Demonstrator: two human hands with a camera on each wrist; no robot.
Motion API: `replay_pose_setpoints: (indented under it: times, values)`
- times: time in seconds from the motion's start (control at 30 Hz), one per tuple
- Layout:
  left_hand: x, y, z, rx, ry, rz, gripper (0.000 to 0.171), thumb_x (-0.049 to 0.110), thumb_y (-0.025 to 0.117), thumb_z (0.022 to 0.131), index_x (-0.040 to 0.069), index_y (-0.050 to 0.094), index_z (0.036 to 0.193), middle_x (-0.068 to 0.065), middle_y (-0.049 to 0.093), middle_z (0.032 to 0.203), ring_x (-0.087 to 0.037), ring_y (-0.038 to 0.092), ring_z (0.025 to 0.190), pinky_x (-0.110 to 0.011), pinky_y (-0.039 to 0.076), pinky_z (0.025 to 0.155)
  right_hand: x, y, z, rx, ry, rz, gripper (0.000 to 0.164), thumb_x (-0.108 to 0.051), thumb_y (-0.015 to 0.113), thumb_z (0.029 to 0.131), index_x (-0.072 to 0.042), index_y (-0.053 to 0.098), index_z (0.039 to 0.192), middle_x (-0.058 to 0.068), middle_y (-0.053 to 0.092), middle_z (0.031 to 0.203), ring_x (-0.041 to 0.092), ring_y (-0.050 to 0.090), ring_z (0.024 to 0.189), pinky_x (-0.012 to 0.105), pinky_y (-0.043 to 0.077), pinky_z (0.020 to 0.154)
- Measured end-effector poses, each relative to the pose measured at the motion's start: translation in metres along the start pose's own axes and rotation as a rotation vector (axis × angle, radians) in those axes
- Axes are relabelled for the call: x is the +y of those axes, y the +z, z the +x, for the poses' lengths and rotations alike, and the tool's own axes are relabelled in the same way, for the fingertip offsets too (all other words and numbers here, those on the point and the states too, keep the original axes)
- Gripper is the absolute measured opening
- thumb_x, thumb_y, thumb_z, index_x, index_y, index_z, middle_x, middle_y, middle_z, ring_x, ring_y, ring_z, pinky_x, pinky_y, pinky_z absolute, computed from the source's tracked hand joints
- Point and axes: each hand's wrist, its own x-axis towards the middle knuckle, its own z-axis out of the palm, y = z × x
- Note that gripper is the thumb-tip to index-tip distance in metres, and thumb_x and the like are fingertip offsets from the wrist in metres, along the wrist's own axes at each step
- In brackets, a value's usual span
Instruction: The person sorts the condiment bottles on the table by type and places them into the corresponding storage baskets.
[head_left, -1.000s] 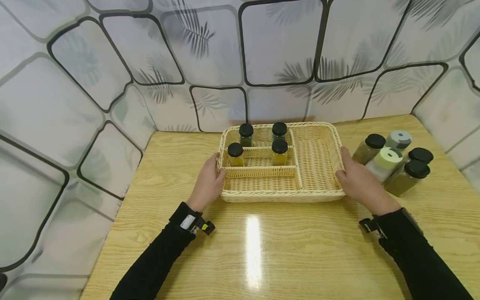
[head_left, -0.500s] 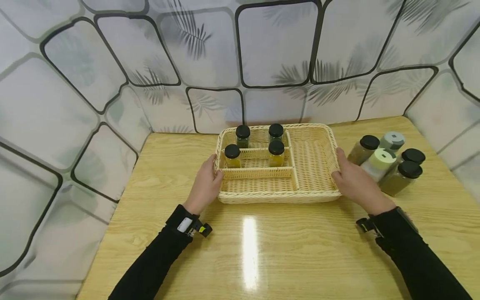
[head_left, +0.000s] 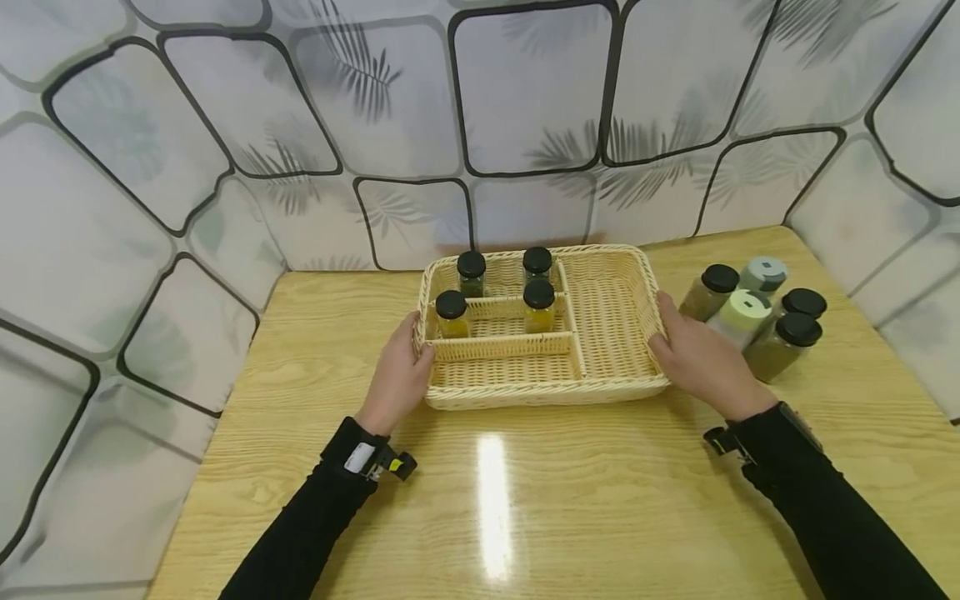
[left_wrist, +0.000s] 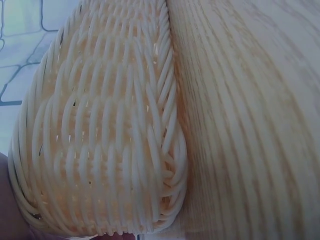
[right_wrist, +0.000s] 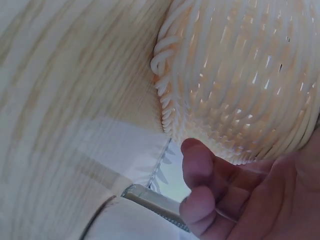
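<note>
A pale wicker basket (head_left: pixel 609 321) with compartments sits on the table near the back. My left hand (head_left: pixel 393 375) grips its left end, thumb over the rim. At the opposite end my right hand (head_left: pixel 701 358) holds the rim; in the right wrist view its curled fingers (right_wrist: pixel 197 167) are by the woven wall (right_wrist: pixel 240 75). Two black-capped jars with dark green contents, one at the left (head_left: pixel 471 273) and one at the right (head_left: pixel 537 265), stand in the back compartment. Two jars with yellow contents, a left one (head_left: pixel 452 315) and a right one (head_left: pixel 539 307), stand in the middle compartment.
Right of the basket, close to my right hand, a cluster of spice bottles stands: several black-capped jars (head_left: pixel 780 348), a pale-green-capped bottle (head_left: pixel 741 317) and a grey-capped one (head_left: pixel 763 273). Patterned cloth (head_left: pixel 532 92) hangs behind the wooden table (head_left: pixel 600 492).
The whole head view has shifted, so everything appears farther left. Both hands keep their hold on the basket, and the basket and jars show no clear movement against the table.
</note>
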Motion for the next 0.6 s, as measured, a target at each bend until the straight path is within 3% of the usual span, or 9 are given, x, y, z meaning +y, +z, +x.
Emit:
replay_pose_setpoints:
  times: [0.17, 0.3, 0.4, 0.6]
  values:
    - [0.000, 0.000, -0.001, -0.003, -0.008, 0.002, 0.062, 0.019, 0.042, 0.103, 0.002, 0.022, 0.159, -0.023, 0.038, 0.157, -0.030, 0.058, 0.099, -0.042, 0.048, 0.088, -0.001, -0.001, -0.001, 0.064, -0.004, -0.053, 0.065, -0.037, 0.030, 0.108, -0.001, 0.018, 0.160, 0.033, 0.057, 0.130, 0.032, 0.065, 0.085, 0.035, 0.043, 0.049]
    - [0.000, -0.002, -0.002, 0.001, -0.009, 0.010, 0.062, 0.019, 0.041, 0.102, 0.002, 0.022, 0.159, -0.023, 0.035, 0.159, -0.033, 0.057, 0.121, -0.047, 0.047, 0.106, -0.004, -0.002, -0.003, 0.134, -0.029, -0.102, 0.063, -0.043, 0.031, 0.108, -0.003, 0.031, 0.156, 0.031, 0.058, 0.128, 0.042, 0.065, 0.096, 0.048, 0.051, 0.058]
    - [-0.001, -0.002, -0.002, 0.012, -0.006, 0.012, 0.062, 0.019, 0.041, 0.102, 0.001, 0.023, 0.159, -0.022, 0.035, 0.159, -0.033, 0.045, 0.140, -0.050, 0.039, 0.115, -0.006, -0.004, -0.003, 0.180, -0.057, -0.132, 0.059, -0.042, 0.034, 0.108, -0.004, 0.038, 0.153, 0.028, 0.058, 0.125, 0.044, 0.062, 0.103, 0.056, 0.052, 0.067]
    - [0.000, -0.001, 0.000, 0.005, 0.007, 0.017, 0.062, 0.018, 0.042, 0.102, 0.000, 0.023, 0.158, -0.023, 0.036, 0.158, -0.034, 0.044, 0.141, -0.050, 0.039, 0.115, -0.005, -0.012, -0.011, 0.276, -0.099, -0.199, 0.050, -0.034, 0.049, 0.105, -0.003, 0.050, 0.145, 0.023, 0.061, 0.113, 0.038, 0.061, 0.095, 0.040, 0.043, 0.048]
